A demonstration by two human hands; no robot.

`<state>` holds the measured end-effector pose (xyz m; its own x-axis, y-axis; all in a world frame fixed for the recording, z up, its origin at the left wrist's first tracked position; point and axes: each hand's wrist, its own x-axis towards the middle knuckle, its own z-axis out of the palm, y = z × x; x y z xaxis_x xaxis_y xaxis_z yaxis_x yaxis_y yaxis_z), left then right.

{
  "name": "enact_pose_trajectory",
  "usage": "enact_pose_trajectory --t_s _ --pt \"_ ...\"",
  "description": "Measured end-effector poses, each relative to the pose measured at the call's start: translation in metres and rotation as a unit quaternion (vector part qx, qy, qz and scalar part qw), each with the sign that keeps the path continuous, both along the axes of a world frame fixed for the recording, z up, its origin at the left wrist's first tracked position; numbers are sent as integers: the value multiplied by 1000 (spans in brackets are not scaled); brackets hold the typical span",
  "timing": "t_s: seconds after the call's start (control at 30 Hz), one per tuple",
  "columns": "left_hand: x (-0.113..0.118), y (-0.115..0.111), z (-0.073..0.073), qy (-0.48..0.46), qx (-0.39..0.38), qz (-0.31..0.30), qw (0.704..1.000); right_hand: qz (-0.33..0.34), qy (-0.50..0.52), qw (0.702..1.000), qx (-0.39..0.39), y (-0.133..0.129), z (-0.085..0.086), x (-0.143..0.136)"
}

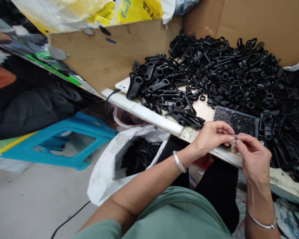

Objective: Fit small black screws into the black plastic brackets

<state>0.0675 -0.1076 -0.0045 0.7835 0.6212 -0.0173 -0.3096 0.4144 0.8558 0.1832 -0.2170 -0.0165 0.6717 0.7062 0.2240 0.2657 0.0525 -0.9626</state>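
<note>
My left hand (212, 138) and my right hand (257, 155) meet fingertip to fingertip at the table's front edge. Both are closed in a pinch around something tiny, too small and covered to name. Just beyond the fingers sits a clear plastic box (257, 127) filled with small dark pieces (235, 121). A dark part (226, 145) shows partly beneath my left hand. To the right of my right hand lie long black plastic parts (286, 149).
A big heap of black plastic parts and rings (224, 73) covers the table against cardboard (259, 30). Below left stands a white sack (102, 176) holding black parts. Further left are a blue stool (72, 129) and another person's leg (35, 106). A white bar (144, 111) edges the table.
</note>
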Motion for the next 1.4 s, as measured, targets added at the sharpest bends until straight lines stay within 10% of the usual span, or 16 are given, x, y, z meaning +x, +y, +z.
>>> enact_pose_trajectory --t_s 0.77,0.97,1.1,1.4 --pt "-3 -7 2 42 195 37 979 -88 -275 953 -93 -10 14 -13" --pt "-22 3 -3 156 518 112 834 -86 -151 984 -49 -12 12 -7" --pt "-17 5 -7 234 636 56 734 -81 -71 993 -57 -15 4 -3" --pt "-11 3 -9 299 658 22 690 -91 -10 992 -86 -21 -12 -4"
